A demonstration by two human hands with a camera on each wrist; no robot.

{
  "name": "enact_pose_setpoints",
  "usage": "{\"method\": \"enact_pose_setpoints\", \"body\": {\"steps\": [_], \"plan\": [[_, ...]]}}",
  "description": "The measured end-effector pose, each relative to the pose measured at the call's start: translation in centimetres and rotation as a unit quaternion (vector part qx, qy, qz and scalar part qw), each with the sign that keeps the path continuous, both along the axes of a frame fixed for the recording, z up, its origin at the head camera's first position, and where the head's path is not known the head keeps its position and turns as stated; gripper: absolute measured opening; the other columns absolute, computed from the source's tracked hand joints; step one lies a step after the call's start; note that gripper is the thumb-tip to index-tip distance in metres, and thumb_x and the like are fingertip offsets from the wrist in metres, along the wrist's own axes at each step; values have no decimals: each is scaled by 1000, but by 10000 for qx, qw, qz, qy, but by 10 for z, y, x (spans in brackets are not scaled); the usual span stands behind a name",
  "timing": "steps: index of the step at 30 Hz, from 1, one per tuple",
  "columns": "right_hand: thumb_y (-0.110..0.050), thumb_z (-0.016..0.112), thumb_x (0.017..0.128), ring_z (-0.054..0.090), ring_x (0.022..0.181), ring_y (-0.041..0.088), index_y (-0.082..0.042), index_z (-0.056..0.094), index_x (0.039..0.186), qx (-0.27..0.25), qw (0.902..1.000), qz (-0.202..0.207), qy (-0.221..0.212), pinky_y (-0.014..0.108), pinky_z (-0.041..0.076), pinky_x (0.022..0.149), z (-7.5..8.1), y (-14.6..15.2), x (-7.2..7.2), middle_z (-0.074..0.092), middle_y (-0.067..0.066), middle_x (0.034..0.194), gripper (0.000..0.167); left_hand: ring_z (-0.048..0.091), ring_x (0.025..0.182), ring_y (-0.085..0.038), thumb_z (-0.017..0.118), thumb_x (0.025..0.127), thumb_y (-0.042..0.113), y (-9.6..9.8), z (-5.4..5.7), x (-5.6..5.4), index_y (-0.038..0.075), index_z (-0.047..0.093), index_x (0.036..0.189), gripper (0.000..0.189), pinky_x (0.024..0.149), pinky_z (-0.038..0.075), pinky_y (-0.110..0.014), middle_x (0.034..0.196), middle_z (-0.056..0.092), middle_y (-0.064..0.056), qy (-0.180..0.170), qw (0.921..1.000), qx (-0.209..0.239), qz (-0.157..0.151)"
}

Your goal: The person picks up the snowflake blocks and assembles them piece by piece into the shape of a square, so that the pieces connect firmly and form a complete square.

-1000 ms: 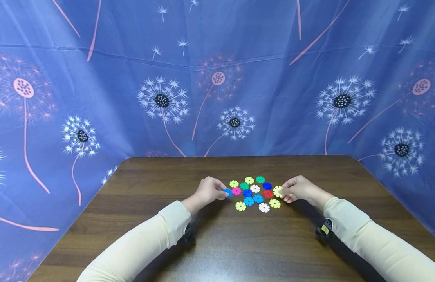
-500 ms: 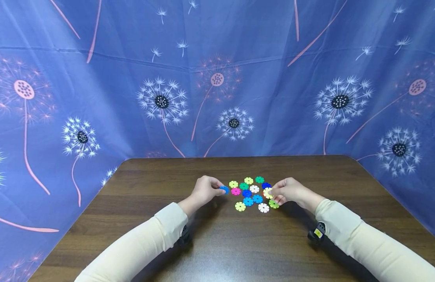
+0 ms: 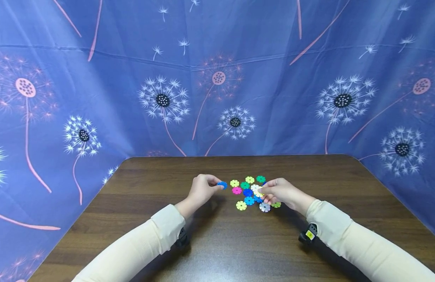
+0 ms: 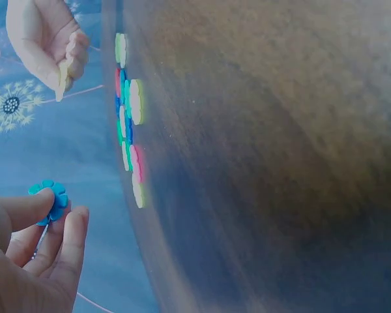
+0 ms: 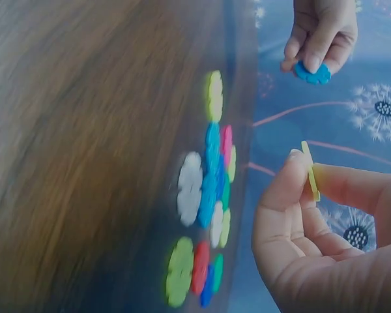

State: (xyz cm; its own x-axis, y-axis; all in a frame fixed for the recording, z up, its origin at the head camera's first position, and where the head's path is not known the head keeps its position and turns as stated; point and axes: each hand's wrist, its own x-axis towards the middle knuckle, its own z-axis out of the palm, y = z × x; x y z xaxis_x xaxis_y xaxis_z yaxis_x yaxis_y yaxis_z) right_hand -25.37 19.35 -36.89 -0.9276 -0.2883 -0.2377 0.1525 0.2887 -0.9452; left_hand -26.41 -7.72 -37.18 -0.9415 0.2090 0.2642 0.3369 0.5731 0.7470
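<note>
My left hand (image 3: 202, 190) pinches a blue flower-shaped disc (image 4: 49, 201) between thumb and fingers, raised above the table just left of the spread of discs. Between the thumb and forefinger of my right hand (image 3: 286, 194) is a pale yellow notched disc (image 5: 311, 171), seen edge-on in the right wrist view. That hand hovers over the right part of the spread and hides some pieces in the head view. Below lie a pink disc (image 3: 237, 190), a white disc (image 3: 264, 207), a yellow disc (image 3: 241, 205) and a red disc (image 5: 200, 267), all flat.
Several more discs lie close together, among them a green disc (image 3: 260, 179) and a light blue disc (image 3: 249, 201). They rest on a brown wooden table (image 3: 217, 243). A blue cloth with dandelion prints (image 3: 217, 39) hangs behind the table's far edge.
My right hand has moved left with the yellow disc, from the right edge of the spread to over it. My left hand has drawn slightly left and up with the blue disc.
</note>
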Motion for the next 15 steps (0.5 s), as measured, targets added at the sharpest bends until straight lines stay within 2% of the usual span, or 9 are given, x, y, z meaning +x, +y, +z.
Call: {"method": "enact_pose_setpoints", "body": {"steps": [4, 8, 11, 15], "plan": [[-9, 61, 92, 58, 59, 8, 7, 59, 100, -114, 9999, 4, -17, 22, 53, 59, 1, -9, 1, 63, 6, 72, 18, 63, 69, -8, 77, 82, 12, -1, 0, 2, 6, 75, 84, 7, 64, 52, -22, 79, 74, -4, -43, 9999, 123, -35], [-10, 61, 93, 58, 59, 8, 8, 58, 104, -239, 9997, 19, -74, 21, 52, 59, 3, -17, 3, 64, 5, 72, 22, 69, 67, -21, 76, 82, 8, -2, -2, 4, 4, 74, 85, 6, 62, 53, -23, 76, 73, -7, -273, 9986, 436, -153], [-9, 62, 92, 57, 58, 7, 8, 58, 104, -378, 9992, 45, -94, 20, 51, 58, 5, -23, 5, 64, 4, 71, 22, 71, 73, -33, 76, 81, 6, -3, -3, 4, 2, 74, 85, 6, 62, 54, -23, 75, 73, -10, -351, 9972, 630, -210], [-9, 62, 91, 57, 60, 8, 9, 57, 106, -521, 9985, 124, -88, 21, 51, 60, 7, -28, 5, 63, 4, 72, 24, 71, 74, -36, 76, 82, 6, -4, -4, 5, 2, 74, 86, 6, 62, 54, -23, 75, 73, -10, -330, 9967, 695, -265]]}}
